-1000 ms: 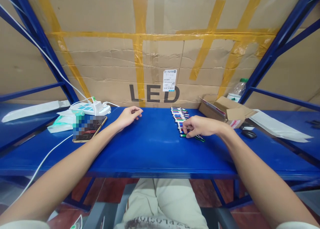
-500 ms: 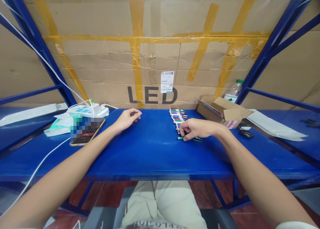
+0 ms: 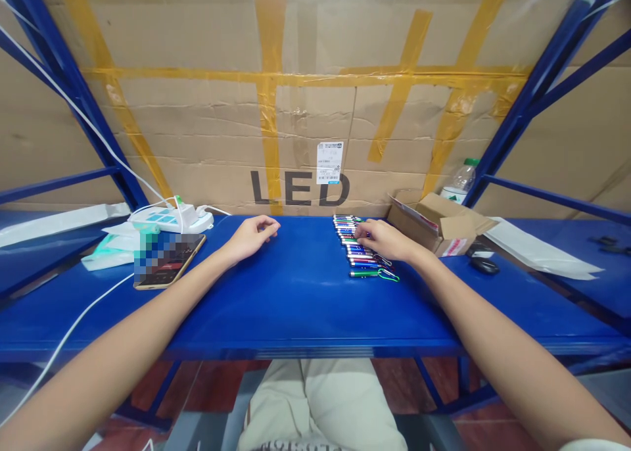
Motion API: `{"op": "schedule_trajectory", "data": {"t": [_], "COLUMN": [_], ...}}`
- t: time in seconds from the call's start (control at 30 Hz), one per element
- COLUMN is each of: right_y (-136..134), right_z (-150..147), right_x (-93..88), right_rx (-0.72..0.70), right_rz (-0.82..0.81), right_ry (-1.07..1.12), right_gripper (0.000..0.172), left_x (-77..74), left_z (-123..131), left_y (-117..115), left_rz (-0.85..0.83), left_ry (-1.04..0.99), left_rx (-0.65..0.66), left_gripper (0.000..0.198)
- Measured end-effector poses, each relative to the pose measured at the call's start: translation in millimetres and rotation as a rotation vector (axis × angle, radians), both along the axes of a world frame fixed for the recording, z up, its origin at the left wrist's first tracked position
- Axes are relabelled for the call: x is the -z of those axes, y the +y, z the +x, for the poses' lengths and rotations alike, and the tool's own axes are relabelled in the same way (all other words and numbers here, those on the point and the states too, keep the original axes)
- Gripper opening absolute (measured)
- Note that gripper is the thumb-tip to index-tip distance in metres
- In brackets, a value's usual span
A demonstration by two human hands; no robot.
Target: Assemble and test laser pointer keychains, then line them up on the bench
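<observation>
A row of slim metal tubes with carabiner clips (image 3: 363,263), in blue, red, silver and green, lies on the blue table (image 3: 276,306). They look like small keychain penlights. The green penlight (image 3: 363,275) is nearest to me, with a small gap between it and the row; its green carabiner points right. My right hand (image 3: 387,240) is over the middle of the row, fingers bent down onto the tubes; whatever is between its fingertips is hidden. To the left, my left hand (image 3: 252,238) rests on the table, fingers curled together, with nothing visible in them.
At right are an open cardboard box (image 3: 451,224), a black mouse (image 3: 484,265), a white bag (image 3: 547,250) and a bottle (image 3: 459,181). At left lie a phone (image 3: 172,260), a power strip (image 3: 185,219) and a green-white packet (image 3: 111,250). A big cardboard sheet (image 3: 197,122) stands behind.
My right hand has let go of the green penlight and moved away from me, up along the row. The green penlight stays at the near end. My left hand has not moved.
</observation>
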State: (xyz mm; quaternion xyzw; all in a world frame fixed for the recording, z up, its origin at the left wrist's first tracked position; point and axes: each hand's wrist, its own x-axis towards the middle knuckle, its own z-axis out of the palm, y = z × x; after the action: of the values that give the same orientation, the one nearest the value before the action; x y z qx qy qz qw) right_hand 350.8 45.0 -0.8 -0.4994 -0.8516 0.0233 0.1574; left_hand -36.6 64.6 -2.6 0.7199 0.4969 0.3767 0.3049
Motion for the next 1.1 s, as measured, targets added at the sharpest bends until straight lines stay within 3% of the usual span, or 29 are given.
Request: {"op": "schedule_trajectory", "data": {"t": [0.3,0.5,0.77,1.1], "right_y": [7,12,27,22], "right_z": [3,6,17,5], "right_x": [3.2,-6.5,-11.5,-22.4], "right_rx": [0.000,-0.010,-0.049,-0.040], "right_rz": [-0.016,-0.166,-0.389,-0.255], "right_ry": [0.004,0.001,0.066,-0.189], "right_gripper": [0.014,0.012,0.022,0.005], "left_x": [6.7,7.8,7.3,6.0], "left_z": [0,0,-1,-1], "left_y": [6,7,7,6], "left_rz": [0.058,0.077,0.082,0.110], "left_ry": [0.002,0.008,0.037,0.052], "left_rx": [0.004,-0.004,0.013,0.010], "left_gripper": [0.061,0.059,0.062,0.060]}}
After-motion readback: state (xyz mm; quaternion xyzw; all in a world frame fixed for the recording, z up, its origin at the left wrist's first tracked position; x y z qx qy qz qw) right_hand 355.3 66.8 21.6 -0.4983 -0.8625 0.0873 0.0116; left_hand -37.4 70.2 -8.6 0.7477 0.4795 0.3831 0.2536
